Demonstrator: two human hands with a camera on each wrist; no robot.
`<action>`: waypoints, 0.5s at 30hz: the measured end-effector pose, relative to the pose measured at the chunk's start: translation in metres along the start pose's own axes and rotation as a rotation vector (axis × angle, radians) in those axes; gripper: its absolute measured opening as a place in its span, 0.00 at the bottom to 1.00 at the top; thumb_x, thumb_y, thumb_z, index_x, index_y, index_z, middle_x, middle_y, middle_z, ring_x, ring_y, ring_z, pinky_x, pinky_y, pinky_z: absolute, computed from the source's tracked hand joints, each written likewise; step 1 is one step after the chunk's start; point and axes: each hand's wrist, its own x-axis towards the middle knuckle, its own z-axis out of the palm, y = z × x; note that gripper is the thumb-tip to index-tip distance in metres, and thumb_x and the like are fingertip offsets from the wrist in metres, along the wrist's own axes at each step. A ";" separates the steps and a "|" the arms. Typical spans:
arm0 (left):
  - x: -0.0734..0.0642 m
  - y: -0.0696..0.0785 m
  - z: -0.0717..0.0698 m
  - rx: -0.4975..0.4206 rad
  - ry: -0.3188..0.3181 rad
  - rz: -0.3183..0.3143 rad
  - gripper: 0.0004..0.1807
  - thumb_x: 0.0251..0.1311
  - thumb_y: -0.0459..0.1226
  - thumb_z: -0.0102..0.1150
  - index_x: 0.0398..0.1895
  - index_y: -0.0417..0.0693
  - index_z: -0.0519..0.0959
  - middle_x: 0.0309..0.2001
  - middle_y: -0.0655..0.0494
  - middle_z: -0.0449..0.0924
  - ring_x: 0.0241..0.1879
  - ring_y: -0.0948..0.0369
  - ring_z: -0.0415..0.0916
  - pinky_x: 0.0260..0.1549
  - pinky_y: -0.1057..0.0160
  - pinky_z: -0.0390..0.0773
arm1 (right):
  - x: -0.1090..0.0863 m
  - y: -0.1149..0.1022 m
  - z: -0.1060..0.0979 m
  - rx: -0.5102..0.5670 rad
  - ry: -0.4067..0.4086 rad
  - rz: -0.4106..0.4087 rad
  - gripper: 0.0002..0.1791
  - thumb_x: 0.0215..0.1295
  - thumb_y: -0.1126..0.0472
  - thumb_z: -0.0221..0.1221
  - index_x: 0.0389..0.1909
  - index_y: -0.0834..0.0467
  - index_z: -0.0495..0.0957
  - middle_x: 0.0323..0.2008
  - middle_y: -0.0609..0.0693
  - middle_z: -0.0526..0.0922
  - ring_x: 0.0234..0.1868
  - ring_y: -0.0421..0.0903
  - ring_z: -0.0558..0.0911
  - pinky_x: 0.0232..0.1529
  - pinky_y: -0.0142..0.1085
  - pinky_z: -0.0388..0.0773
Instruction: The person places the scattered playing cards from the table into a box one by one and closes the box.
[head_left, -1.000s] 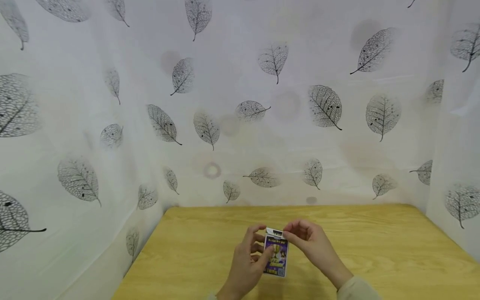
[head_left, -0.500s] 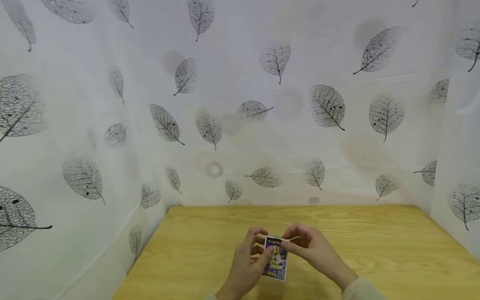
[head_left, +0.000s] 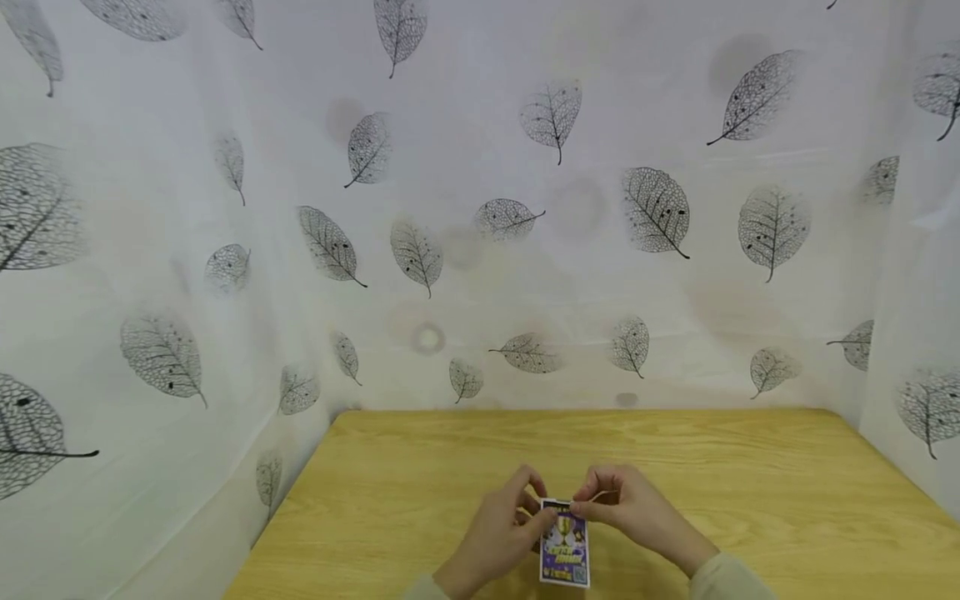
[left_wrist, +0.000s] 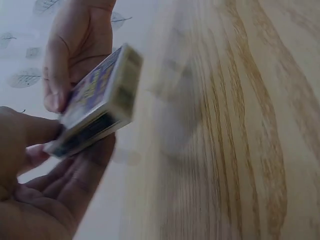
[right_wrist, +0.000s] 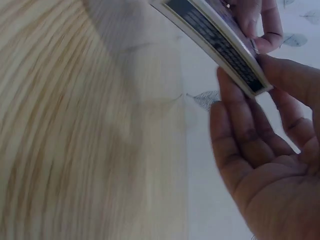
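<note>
A small purple card box (head_left: 564, 554) with a gold trophy, yellow lettering and a QR code is held upright above the table in the head view. My left hand (head_left: 495, 532) grips its left side, thumb on the printed front and fingers behind. At the top right corner, my right hand (head_left: 637, 510) pinches the box between thumb and fingers. The left wrist view shows the bottom end and one narrow side of the card box (left_wrist: 100, 97). A dark side panel with small print faces the right wrist view on the card box (right_wrist: 212, 47). Its top edge is partly covered by fingers.
A wood-grain table (head_left: 420, 458) lies under both hands. White sheeting (head_left: 465, 283) printed with dark leaf skeletons rises behind it and along both sides.
The box's top flap stood raised a second ago and is now folded down. Both hands have moved down and slightly right with the box; the right hand stays at its top right corner.
</note>
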 end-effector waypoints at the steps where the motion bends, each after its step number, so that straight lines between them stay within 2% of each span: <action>1: 0.001 -0.002 0.000 0.026 -0.022 -0.027 0.09 0.75 0.37 0.64 0.47 0.50 0.73 0.35 0.50 0.89 0.29 0.70 0.84 0.26 0.70 0.84 | 0.000 0.004 -0.001 0.004 -0.023 0.020 0.09 0.73 0.64 0.66 0.39 0.68 0.81 0.42 0.58 0.87 0.41 0.42 0.90 0.46 0.35 0.89; 4: 0.002 -0.008 0.003 0.085 -0.088 -0.106 0.09 0.74 0.37 0.65 0.45 0.52 0.73 0.34 0.53 0.90 0.30 0.70 0.83 0.26 0.70 0.82 | 0.000 0.016 -0.002 -0.002 -0.082 0.066 0.09 0.73 0.64 0.66 0.39 0.68 0.81 0.40 0.57 0.87 0.40 0.41 0.88 0.42 0.32 0.86; 8: 0.002 -0.013 0.007 0.138 -0.129 -0.177 0.09 0.73 0.38 0.67 0.43 0.54 0.74 0.31 0.58 0.89 0.29 0.69 0.82 0.27 0.68 0.81 | -0.001 0.029 -0.003 -0.042 -0.140 0.069 0.09 0.73 0.64 0.66 0.38 0.67 0.80 0.36 0.53 0.88 0.35 0.37 0.83 0.35 0.30 0.79; 11: 0.002 -0.012 0.010 0.141 -0.132 -0.199 0.09 0.72 0.37 0.68 0.42 0.53 0.75 0.29 0.59 0.87 0.26 0.67 0.81 0.24 0.69 0.80 | -0.002 0.035 -0.003 -0.050 -0.176 0.046 0.09 0.73 0.64 0.66 0.38 0.67 0.80 0.35 0.51 0.89 0.33 0.34 0.82 0.33 0.28 0.78; 15: 0.002 -0.010 0.012 0.171 -0.131 -0.187 0.07 0.70 0.35 0.68 0.42 0.51 0.77 0.27 0.60 0.85 0.22 0.68 0.78 0.22 0.70 0.78 | -0.003 0.039 -0.004 -0.074 -0.197 0.036 0.08 0.74 0.63 0.65 0.39 0.65 0.80 0.34 0.49 0.89 0.33 0.33 0.82 0.35 0.28 0.78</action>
